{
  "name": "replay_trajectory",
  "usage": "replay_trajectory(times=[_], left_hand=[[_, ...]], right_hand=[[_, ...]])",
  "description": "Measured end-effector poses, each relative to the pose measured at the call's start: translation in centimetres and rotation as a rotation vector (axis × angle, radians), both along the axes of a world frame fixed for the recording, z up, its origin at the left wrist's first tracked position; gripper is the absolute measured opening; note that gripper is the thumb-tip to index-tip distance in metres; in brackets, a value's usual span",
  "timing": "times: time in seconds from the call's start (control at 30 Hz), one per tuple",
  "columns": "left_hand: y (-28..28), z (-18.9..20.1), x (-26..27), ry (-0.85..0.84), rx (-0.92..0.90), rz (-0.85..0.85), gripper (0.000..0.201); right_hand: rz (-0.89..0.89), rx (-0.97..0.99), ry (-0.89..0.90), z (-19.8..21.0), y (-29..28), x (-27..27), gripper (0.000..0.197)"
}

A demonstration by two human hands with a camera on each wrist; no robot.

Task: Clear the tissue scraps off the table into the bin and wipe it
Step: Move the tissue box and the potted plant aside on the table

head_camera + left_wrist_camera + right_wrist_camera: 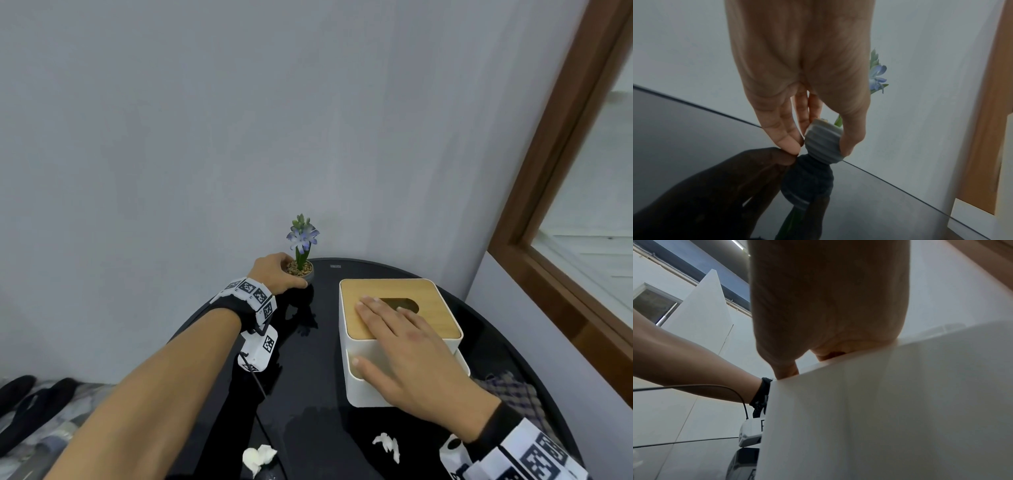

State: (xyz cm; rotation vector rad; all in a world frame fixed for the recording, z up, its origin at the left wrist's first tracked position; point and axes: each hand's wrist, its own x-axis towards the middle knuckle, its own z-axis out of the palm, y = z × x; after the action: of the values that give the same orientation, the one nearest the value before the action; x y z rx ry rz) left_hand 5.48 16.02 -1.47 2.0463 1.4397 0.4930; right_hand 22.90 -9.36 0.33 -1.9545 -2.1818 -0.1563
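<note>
Two white tissue scraps lie near the front edge of the glossy black round table [308, 394]: one crumpled scrap [258, 457] at the left, one torn scrap [387, 443] to its right. My left hand [291, 275] grips a small grey ribbed flower pot [308, 275] at the table's far edge; in the left wrist view the fingers [785, 138] and thumb clasp the pot [822, 142]. My right hand [376, 329] lies flat on the wooden lid of a white tissue box [435, 308], with the thumb [785, 371] on the box's side wall [879, 402]. No bin is in view.
A checked cloth [510, 394] lies on the table right of the box. The grey wall [239, 137] stands close behind the table, and a brown window frame [548, 205] is at the right. Dark sandals [30, 404] lie on the floor at lower left.
</note>
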Motion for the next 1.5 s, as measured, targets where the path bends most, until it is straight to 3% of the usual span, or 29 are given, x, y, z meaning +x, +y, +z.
replay_trajectory(times=[0.5, 0.8, 1.07, 1.3, 1.5], left_hand=[[0.1, -0.2, -0.3, 0.026, -0.042, -0.002, 0.074], [-2.0, 0.2, -1.3, 0.119, 0.021, 0.039, 0.077], [-7.9, 1.3, -3.0, 0.036, 0.087, -0.088, 0.077], [-15.2, 2.8, -2.4, -0.062, 0.086, -0.223, 0.078], [-19.4, 3.3, -1.5, -0.105, 0.110, -0.295, 0.077]], right_hand=[[0.024, -0.003, 0.046, 0.2, 0.2, 0.0, 0.075], [0.032, -0.026, 0.069, 0.3, 0.1, 0.1, 0.077], [0.074, -0.043, 0.123, 0.7, 0.1, 0.4, 0.082], [0.025, 0.017, 0.269, 2.4, -1.9, 1.9, 0.060], [-0.080, 0.044, 0.304, 2.1, -4.9, 4.6, 0.076]])
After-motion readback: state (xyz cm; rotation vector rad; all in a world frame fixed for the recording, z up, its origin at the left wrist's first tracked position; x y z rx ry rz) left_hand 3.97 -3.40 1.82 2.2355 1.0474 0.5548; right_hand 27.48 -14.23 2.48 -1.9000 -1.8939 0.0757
